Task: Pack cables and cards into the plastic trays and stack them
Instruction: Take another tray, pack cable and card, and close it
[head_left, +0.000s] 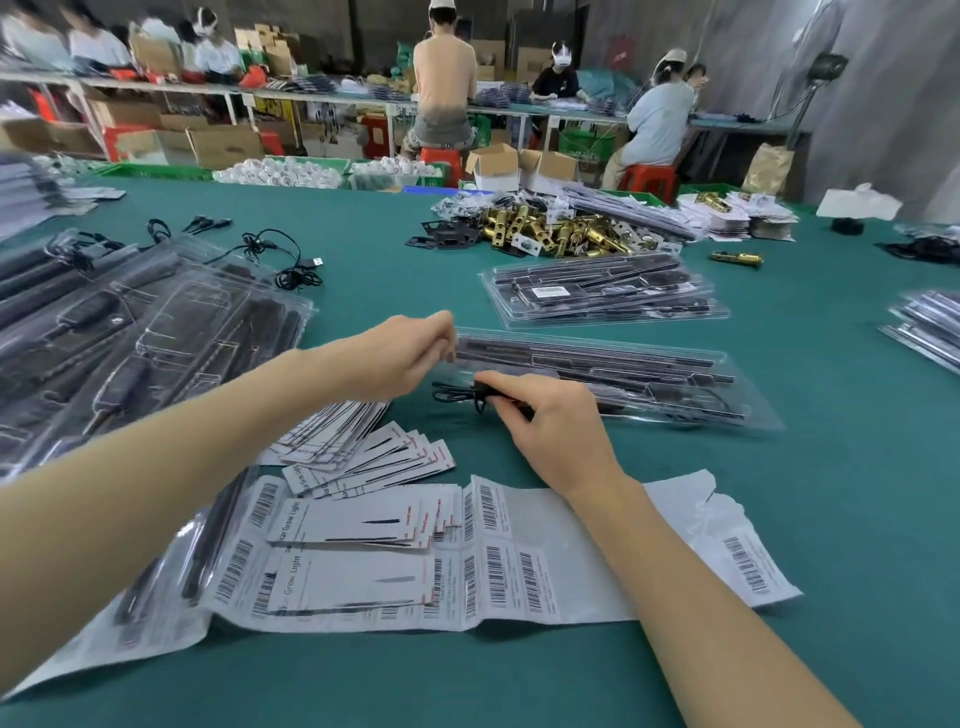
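**Bench notes: tray held at its end, cable bundle in the other hand**

Far left: a spread of clear plastic blister trays (156, 332) loaded with black bars is seen overlapping on the green cloth-covered table (857, 519). Loose black USB cables (291, 260) are lying just beyond their far edge.

Near left to centre: a long white sheet of barcode labels (545, 561) is laid flat on the table, with white printed "Grow Light" cards (358, 525) fanned on top of it and a second pile of the cards just behind.

Centre: the left hand (400, 358) is clenched around the left end of a single clear plastic tray (623, 379), thumb and fingers pinching its edge. The tray is filled with black bars and stretches away to the right. The right hand (550, 421) is curled around a coiled black cable bundle (462, 397), held at the tray's near edge; whether the bundle touches the tray cannot be told.

Right of centre, farther off: a short stack of filled clear trays (602, 293) is resting on the table. Behind it a heap of brass-coloured latch parts (561, 228) is piled. At the far right edge more stacked trays (924, 322) are partly seen.
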